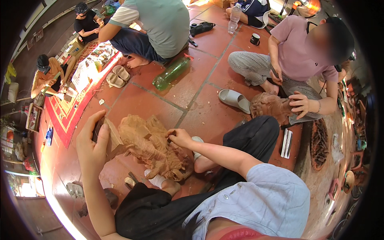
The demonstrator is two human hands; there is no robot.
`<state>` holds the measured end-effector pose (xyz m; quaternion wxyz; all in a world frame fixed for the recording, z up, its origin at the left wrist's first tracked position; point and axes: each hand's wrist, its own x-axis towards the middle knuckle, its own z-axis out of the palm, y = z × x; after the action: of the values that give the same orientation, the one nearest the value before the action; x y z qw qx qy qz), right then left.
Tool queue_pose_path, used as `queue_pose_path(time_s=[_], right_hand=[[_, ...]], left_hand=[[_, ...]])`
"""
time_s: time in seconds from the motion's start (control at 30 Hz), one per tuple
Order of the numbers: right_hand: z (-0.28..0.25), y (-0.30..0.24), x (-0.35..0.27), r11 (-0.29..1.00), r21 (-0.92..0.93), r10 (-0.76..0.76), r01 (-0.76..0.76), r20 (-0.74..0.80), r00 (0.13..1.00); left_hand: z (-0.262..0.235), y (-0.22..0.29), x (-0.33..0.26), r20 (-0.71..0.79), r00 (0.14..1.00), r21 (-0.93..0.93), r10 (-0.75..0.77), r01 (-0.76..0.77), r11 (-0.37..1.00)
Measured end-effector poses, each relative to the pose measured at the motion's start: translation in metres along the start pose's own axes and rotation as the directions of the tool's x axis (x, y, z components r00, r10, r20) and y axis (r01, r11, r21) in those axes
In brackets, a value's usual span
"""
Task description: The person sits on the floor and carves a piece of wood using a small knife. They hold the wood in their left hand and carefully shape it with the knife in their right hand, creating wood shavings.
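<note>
A reddish-brown wooden carving with deep relief lies on the tiled floor between my legs. My left hand is raised to the carving's left and grips a flat wooden mallet whose head points toward the carving. On the carving's right upper edge rests my right hand, closed around a small chisel with its tip against the wood. My black trouser legs and white socks flank the carving.
A person in a pink shirt sits at the right, working on another wooden carving. A green bottle, sandals, a grey slipper and a tool tray lie around. More people sit by a red mat.
</note>
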<state>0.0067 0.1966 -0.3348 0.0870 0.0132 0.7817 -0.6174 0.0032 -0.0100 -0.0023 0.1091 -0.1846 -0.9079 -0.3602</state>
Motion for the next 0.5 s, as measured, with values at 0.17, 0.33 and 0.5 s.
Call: queue_pose_path(time_s=[0.17,0.33,0.5], right_hand=[[-0.016,-0.004,-0.007,0.974,0.172,0.153,-0.151,-0.003,0.988],[0.006,0.029,0.012,0.989,0.101,0.11,-0.107,-0.018,0.994],[0.004,-0.021,0.006,0.986,0.159,-0.048,0.049,-0.008,0.999]], left_hand=[[-0.003,-0.002,-0.004,-0.019,1.0,-0.004,-0.023,0.023,1.0],[-0.011,0.0,-0.006,-0.021,1.0,0.026,-0.002,0.002,1.0],[-0.012,0.0,-0.003,0.026,1.0,0.07,0.005,-0.007,0.998]])
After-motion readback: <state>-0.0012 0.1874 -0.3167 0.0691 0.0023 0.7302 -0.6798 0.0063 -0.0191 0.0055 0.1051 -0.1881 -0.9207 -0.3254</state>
